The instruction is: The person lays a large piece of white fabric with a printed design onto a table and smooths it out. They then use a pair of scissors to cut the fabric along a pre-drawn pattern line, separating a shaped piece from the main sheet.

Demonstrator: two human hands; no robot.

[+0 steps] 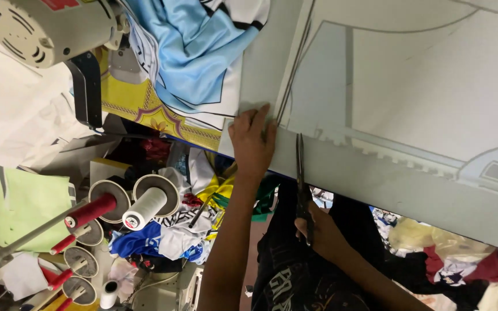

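Observation:
A large pale grey printed fabric sheet (410,103) covers the table top, with grey outlined pattern pieces on it. My left hand (252,141) lies flat on its near edge, fingers pressed down on the cloth. My right hand (318,230) grips the handles of a pair of dark scissors (301,173). The blades point away from me and cut into the sheet's edge just right of my left hand.
Light blue cloth (194,46) and a yellow patterned piece (139,101) lie at the table's left. A sewing machine motor (41,26) sits top left. Red (90,212) and white (145,207) thread cones stand lower left. Fabric scraps (462,259) pile below the table.

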